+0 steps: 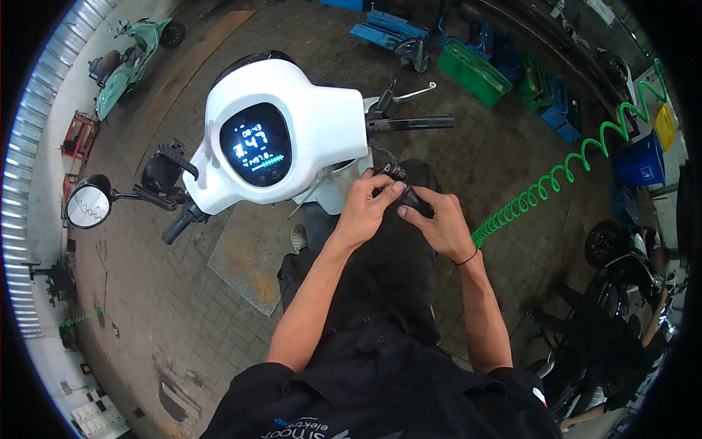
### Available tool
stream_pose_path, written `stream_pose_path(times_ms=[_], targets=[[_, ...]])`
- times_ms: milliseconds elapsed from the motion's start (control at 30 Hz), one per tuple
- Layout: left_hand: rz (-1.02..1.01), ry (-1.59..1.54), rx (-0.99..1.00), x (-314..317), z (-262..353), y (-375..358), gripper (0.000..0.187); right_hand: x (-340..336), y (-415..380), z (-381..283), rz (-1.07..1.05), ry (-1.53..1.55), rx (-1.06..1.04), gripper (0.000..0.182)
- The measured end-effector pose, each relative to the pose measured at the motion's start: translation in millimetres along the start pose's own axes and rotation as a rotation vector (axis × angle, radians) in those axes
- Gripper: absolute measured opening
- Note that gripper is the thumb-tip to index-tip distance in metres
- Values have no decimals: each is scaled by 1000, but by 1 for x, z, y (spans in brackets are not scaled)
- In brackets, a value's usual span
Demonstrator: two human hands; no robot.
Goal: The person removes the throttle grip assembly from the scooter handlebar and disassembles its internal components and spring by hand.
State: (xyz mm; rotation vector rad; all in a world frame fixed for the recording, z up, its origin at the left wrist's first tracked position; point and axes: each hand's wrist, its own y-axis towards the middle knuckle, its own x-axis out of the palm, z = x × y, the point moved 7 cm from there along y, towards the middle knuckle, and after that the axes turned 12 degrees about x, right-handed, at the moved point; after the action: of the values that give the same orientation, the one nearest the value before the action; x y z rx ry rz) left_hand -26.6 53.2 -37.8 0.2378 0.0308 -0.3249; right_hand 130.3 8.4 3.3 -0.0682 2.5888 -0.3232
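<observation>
A white scooter front [314, 110] with a lit round display [256, 144] stands before me. Just right of it, my left hand [368, 205] pinches the upper left end of a small black part [414, 200] with wires at its top. My right hand [442, 223] wraps its thumb and fingers round the lower right side of the same part. Both hands are close together above my dark trousers. A bare black handlebar end [413, 124] and a silver lever [417, 92] jut out above them.
A green coiled hose [545, 186] runs up to the right. Open green [474, 73] and blue [387, 31] toolboxes lie ahead. A round mirror [89, 205] extends left. A person in dark clothes [599, 336] is beside a motorcycle at right. A green scooter [130, 64] stands at upper left.
</observation>
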Motion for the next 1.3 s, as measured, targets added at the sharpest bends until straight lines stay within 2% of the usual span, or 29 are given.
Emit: stream_pose_path(times_ms=[333, 633, 700, 833, 900, 933, 1000, 1033, 1067, 1133, 1200, 1267, 1300], targets=[[40, -75, -37, 1, -9, -4, 31, 5, -2, 12, 15, 36, 40, 38], [55, -107, -42, 3, -16, -8, 26, 5, -1, 14, 30, 91, -87, 39], [64, -130, -40, 3, -19, -8, 25, 1, -1, 11, -28, 35, -11, 40], [61, -125, -20, 4, -20, -10, 25, -2, 0, 17, -41, 87, -29, 39], [104, -133, 19, -11, -24, -7, 26, -5, -4, 36, -182, 96, 117, 37], [149, -146, 61, -20, -23, -3, 27, -10, -7, 43, -179, 91, 115, 37], [118, -204, -7, -13, -26, 1, 28, -47, -18, 46, 131, 145, -134, 35], [41, -235, -52, -4, -25, 3, 29, -59, -22, 42, 65, 31, 9, 36], [-38, -265, -74, 5, -24, 7, 29, -60, -24, 41, 70, 41, 27, 36], [-22, -355, -59, 14, -15, 7, 30, -64, -24, 32, 101, 285, 12, 37], [52, -456, -187, 15, -13, 5, 31, -63, -21, 36, 131, 337, 10, 34], [60, -476, -195, 16, -11, 4, 31, -52, -14, 44, 72, 504, 63, 28], [77, -495, -211, 14, -11, 3, 31, -46, -9, 45, 108, 429, -6, 22]])
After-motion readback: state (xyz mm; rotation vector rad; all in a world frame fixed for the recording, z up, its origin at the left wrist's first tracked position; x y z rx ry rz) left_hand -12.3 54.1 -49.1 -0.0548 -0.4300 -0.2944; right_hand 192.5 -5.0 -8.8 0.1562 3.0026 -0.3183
